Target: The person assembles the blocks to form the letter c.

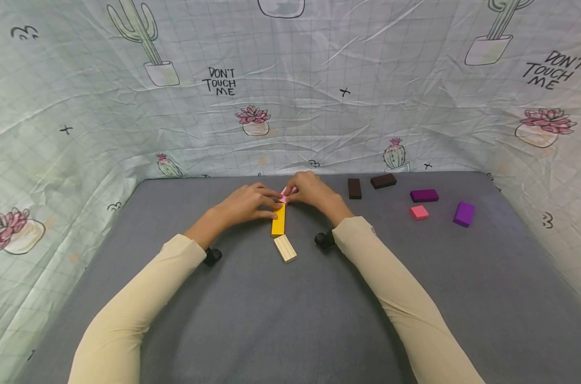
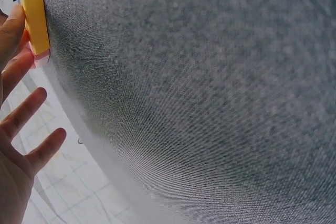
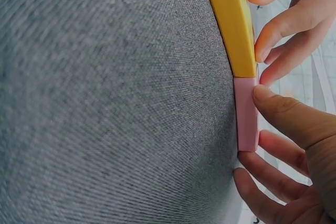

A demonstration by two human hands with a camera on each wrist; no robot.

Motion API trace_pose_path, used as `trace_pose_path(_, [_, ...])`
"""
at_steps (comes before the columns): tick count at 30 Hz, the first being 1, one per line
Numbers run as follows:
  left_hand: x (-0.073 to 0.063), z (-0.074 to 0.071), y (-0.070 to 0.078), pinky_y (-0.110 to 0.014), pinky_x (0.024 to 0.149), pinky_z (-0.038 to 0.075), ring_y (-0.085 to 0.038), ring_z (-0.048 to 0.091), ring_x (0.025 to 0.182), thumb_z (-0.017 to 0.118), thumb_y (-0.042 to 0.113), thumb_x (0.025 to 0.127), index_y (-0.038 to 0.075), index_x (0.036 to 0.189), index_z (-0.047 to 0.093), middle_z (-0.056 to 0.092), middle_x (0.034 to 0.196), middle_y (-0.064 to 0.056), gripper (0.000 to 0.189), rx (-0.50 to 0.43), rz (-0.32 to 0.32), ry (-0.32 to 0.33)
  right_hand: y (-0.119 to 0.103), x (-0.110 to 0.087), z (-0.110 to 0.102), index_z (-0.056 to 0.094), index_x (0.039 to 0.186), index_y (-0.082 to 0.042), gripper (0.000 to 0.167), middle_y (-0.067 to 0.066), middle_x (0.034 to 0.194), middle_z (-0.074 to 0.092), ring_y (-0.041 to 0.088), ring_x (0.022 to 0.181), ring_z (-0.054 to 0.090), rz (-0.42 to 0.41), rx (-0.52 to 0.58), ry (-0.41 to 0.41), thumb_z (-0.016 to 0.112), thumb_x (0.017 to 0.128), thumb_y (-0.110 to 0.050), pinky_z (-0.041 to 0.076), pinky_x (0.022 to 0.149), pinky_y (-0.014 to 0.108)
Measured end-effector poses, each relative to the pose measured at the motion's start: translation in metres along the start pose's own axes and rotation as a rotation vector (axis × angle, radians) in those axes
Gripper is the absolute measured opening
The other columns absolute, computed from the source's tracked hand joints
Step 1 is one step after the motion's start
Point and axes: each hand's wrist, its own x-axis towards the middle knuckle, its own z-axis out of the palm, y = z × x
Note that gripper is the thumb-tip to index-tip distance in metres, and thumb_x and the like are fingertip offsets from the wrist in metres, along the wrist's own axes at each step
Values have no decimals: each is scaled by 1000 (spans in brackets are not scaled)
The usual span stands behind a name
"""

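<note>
A yellow block (image 1: 278, 222) lies flat on the grey cloth, with a pale pink block (image 3: 245, 114) end to end against its far end. My left hand (image 1: 244, 204) rests thumb and fingertips on the yellow block, its other fingers spread loosely in the left wrist view. The right hand (image 1: 313, 193) pinches the pink block, thumb at the near end and fingers round the far end. Just before the yellow block's near end lies a plain wooden block (image 1: 285, 248), turned at an angle. Much of the pink block is hidden by fingers in the head view.
To the right lie two dark brown blocks (image 1: 354, 189), two purple blocks (image 1: 464, 214) and a coral pink block (image 1: 419, 213). A printed cloth backdrop (image 1: 300, 133) rises right behind the table's far edge. Each wrist wears a small black camera (image 1: 324, 240).
</note>
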Motion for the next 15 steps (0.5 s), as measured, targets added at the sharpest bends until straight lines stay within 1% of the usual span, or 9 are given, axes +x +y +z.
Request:
trace_pose_path(7, [1, 0, 2, -48, 93, 50, -27, 55, 122, 72, 40, 95, 20, 127, 74, 61, 143, 1, 38, -15, -2, 3, 2, -3, 1, 82, 102, -9, 15, 4, 102, 77, 20, 94, 69, -8, 15, 22, 81, 89, -18, 56, 85, 34])
trace_pose_path(15, [1, 2, 0, -48, 95, 50, -27, 54, 123, 72, 40, 95, 20, 127, 74, 61, 143, 1, 38, -4, -16, 0, 2, -1, 2, 82, 104, -9, 18, 4, 102, 78, 20, 96, 69, -7, 3, 36, 80, 90, -21, 56, 83, 34])
